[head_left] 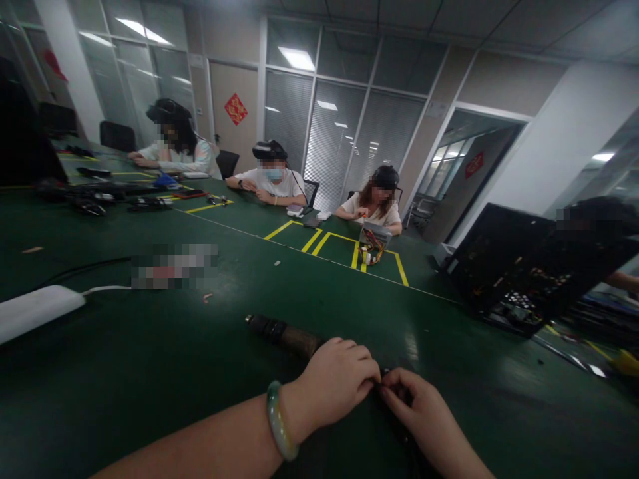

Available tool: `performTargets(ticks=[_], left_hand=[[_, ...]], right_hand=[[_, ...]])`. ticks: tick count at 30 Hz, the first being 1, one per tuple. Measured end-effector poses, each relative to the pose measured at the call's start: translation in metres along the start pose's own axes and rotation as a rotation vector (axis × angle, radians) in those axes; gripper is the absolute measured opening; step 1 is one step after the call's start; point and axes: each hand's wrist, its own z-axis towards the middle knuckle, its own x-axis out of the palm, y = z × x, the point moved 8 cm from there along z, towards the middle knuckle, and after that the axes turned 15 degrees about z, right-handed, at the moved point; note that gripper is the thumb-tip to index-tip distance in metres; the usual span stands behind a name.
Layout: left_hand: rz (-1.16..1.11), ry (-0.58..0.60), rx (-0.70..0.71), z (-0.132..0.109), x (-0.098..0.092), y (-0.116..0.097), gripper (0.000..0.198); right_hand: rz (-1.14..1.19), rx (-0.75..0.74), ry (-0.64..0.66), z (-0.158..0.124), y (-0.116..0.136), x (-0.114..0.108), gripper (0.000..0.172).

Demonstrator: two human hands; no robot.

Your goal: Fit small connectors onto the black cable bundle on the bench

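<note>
Tight work near me, room ahead

Ahead I have dark green tabletop (164, 346) running to the yellow tape lines (355, 255); a long white plastic block (40, 309) bounds the left, a black metal computer case (509, 253) the right. The slim, dark cylindrical tool with a metal tip (284, 336) lies near centre. My left hand (334, 376) curls over its rear; I can't tell how firmly. My right hand (424, 406) narrows thumb against forefinger beside the left fingertips, contents hidden.

no readable text, just blurred gold characters (235, 108) on a red diamond sign (236, 110)
</note>
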Motion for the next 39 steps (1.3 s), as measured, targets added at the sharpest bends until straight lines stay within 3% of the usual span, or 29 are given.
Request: performTargets(ticks=[10,22,32,39], left_hand=[[-0.023,-0.003,-0.019,-0.001,0.0,0.001,0.006],[-0.019,-0.016,-0.078,-0.001,0.004,0.005,0.011],[-0.048,-0.024,-0.041,-0.001,-0.002,0.002,0.007],[-0.052,-0.03,-0.067,-0.001,0.0,0.004,0.01]], right_hand=[[-0.006,0.042,-0.023,-0.001,-0.001,-0.002,0.007],[0.004,0.024,-0.039,-0.002,-0.006,-0.004,0.012],[0.018,0.025,-0.033,0.0,-0.014,-0.003,0.011],[0.008,0.039,-0.033,-0.001,-0.006,-0.004,0.012]])
